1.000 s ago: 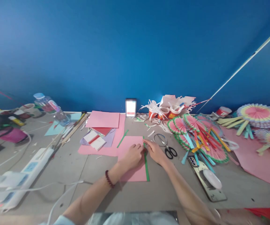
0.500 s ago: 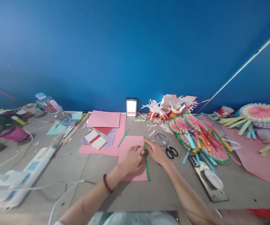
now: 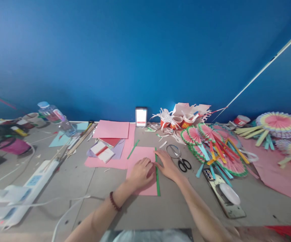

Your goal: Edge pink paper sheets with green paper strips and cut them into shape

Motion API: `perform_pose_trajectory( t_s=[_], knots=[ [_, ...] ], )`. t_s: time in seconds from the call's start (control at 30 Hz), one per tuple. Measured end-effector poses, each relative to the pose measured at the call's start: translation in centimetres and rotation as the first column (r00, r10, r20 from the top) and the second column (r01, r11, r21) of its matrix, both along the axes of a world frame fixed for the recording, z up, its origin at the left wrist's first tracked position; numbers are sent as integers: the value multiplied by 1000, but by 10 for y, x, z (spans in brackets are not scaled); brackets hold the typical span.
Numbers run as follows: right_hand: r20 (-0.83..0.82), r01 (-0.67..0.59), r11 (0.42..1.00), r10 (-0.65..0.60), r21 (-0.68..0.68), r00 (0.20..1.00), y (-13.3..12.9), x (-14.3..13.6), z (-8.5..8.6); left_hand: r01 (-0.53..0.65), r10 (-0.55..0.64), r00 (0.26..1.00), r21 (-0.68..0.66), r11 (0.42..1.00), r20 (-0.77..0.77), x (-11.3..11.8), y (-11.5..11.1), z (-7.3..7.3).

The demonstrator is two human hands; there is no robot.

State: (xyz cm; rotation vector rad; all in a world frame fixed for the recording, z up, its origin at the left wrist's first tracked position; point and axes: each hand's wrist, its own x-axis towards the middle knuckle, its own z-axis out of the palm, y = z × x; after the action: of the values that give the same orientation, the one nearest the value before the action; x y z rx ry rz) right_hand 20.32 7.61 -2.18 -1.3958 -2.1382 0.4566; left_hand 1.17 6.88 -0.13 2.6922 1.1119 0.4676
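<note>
A pink sheet of paper point(image 3: 140, 153) lies flat on the grey table, with a narrow green paper strip point(image 3: 158, 186) along its right edge. My left hand point(image 3: 142, 172) rests on the sheet, fingers bent but loose, pressing near the strip. On the strip's right side, my right hand point(image 3: 167, 164) lies low with fingers stretched out; its thumb and index tips touch the strip and edge. Another green strip point(image 3: 133, 149) lies at the sheet's upper left. Black-handled scissors point(image 3: 184, 164) lie right of my right hand, close to a roll of clear tape point(image 3: 173, 151).
Pink sheets point(image 3: 112, 128) and a white packet point(image 3: 102, 151) lie at the left. Folded paper rosettes point(image 3: 211, 132) with streamers and a phone point(image 3: 224, 193) lie at the right. A power strip point(image 3: 31, 188), cables and a plastic bottle point(image 3: 58, 117) are further left.
My right thumb has spread away from the index finger and moved down the strip. My left hand has shifted only slightly on the sheet.
</note>
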Motion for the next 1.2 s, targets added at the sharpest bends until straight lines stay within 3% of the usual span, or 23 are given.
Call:
perform_pose_trajectory(
  t_s=[0.23, 0.63, 0.9, 1.2],
  knots=[
    [42, 74, 997, -74, 14, 996, -3, -1, 5, -80, 82, 996, 68, 994, -32, -9, 12, -7],
    [52, 172, 979, -179, 113, 983, -1, 1, 3, -39, 36, 999, 79, 996, 36, -17, 20, -11],
    [-77, 246, 957, -237, 156, 969, 7, 8, 0, 85, -86, 996, 13, 996, 13, -31, 35, -18],
    [-149, 328, 933, -306, 149, 940, 10, 12, -7, 83, -80, 992, -24, 996, 95, -34, 39, -19]
  ],
)
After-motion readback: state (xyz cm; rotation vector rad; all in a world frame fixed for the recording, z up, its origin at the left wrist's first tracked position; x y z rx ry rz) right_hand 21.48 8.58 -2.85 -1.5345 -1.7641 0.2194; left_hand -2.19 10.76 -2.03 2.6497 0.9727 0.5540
